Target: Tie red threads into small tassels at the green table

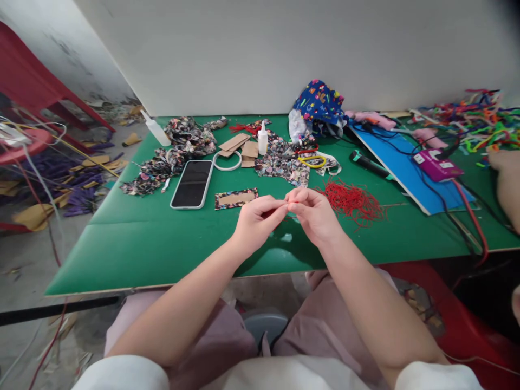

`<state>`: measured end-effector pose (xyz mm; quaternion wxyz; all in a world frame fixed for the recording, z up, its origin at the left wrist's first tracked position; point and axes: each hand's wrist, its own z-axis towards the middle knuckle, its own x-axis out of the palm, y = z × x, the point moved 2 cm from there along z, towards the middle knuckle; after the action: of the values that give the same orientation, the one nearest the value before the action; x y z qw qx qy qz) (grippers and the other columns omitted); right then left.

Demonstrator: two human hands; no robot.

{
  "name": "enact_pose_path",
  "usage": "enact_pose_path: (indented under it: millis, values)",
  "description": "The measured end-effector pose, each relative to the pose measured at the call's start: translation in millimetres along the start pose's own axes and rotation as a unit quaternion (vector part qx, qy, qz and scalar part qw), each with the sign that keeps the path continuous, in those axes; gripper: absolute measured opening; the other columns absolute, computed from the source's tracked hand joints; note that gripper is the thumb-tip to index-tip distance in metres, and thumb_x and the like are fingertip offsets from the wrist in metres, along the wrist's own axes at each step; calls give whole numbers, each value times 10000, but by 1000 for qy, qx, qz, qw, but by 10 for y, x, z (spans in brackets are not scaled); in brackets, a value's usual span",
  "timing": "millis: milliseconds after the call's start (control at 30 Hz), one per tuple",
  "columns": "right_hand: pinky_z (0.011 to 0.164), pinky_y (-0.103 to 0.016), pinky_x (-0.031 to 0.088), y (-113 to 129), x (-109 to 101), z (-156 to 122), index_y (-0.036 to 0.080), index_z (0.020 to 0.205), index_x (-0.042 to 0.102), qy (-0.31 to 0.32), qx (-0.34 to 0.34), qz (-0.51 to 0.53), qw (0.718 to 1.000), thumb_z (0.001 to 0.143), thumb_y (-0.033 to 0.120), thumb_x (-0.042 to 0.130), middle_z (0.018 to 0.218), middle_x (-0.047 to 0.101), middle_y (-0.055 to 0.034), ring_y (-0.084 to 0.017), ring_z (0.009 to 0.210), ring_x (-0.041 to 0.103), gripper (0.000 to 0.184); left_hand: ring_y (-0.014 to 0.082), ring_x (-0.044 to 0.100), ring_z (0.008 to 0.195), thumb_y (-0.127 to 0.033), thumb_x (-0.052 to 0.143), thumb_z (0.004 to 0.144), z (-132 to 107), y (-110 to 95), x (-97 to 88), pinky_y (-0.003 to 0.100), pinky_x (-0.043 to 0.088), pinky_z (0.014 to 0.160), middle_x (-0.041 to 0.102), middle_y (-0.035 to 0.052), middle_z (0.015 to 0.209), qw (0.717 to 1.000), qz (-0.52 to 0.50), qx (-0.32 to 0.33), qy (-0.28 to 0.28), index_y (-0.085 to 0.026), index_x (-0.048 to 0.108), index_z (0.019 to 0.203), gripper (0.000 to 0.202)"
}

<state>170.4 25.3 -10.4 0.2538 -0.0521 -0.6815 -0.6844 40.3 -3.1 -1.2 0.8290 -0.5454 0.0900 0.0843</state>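
My left hand [257,220] and my right hand [312,214] meet over the green table [162,244], fingertips pinched together on a thin piece of red thread [286,208]. Both hands are closed. A loose pile of red thread [352,199] lies just right of my right hand. A fabric-covered cardboard rectangle [236,198] lies just beyond my left hand, beside a phone [192,183] lying face up.
Floral fabric scraps [170,154], cardboard pieces [239,145], a white ring [227,160], two glue bottles [262,138], a yellow loop [312,160], a blue board [406,162], a magenta box [436,165] and coloured pipe cleaners [483,119] lie farther back. Another person's hand [506,179] rests at the right edge.
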Motion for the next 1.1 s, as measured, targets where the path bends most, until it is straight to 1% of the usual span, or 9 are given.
enact_pose_path:
  millis: [200,267,367,500,600,700,833,967,1100]
  values:
    - [692,-258,422,2,2,-4,209,532,568,7,-2,6,1000,553,212,790,681,534,39,-100,701,495,223,69,449,519,-252,603,764,5,-6,6,203,348,497,531,-13,553,1000,-16,-18,4,-153,715,739,152]
    - [696,-249,423,5,-1,-5,206,540,576,13,-7,12,1000,573,200,783,690,543,40,-93,707,506,209,69,443,518,-273,609,760,11,3,-2,204,342,495,532,-14,550,998,-33,-49,9,-146,717,754,167]
    - [723,-247,442,22,0,10,201,551,586,18,-17,-2,1000,591,193,775,733,578,35,-91,743,540,194,72,448,537,-320,616,757,33,15,-24,204,339,503,569,-6,576,990,-69,-115,40,-139,719,770,208]
    - [755,-279,486,77,56,95,205,592,586,33,-25,-31,999,627,219,757,798,656,22,-121,811,608,175,55,428,512,-345,633,741,83,22,-97,195,322,494,596,-11,585,970,-136,-193,54,-142,718,791,226]
    - [717,-295,510,139,153,206,204,630,578,55,-36,-60,996,676,232,728,737,693,16,-130,740,643,159,48,445,497,-337,659,710,116,30,-169,188,340,495,622,-5,597,945,-214,-244,43,-133,708,757,215]
    - [649,-280,519,205,252,323,197,645,557,62,-46,-73,994,697,228,716,668,705,16,-118,614,643,171,51,505,548,-299,675,691,148,26,-245,180,388,550,644,3,630,928,-271,-255,29,-128,701,722,175]
    - [632,-270,535,281,325,432,191,659,524,58,-71,-79,993,718,241,701,669,714,8,-131,643,673,193,50,539,546,-282,676,691,178,24,-309,179,411,564,640,-6,616,911,-303,-280,27,-126,698,731,162]
    - [640,-282,555,295,292,506,190,672,516,46,-79,-78,993,704,262,713,651,709,15,-134,624,678,212,52,562,514,-240,646,719,182,65,-307,185,427,550,649,1,612,894,-311,-321,36,-114,694,748,138]
    - [633,-281,564,284,169,581,191,672,514,19,-80,-91,992,683,286,729,633,705,20,-131,605,678,235,56,582,492,-191,614,745,172,141,-266,188,452,547,662,14,619,878,-328,-347,38,-107,687,732,112]
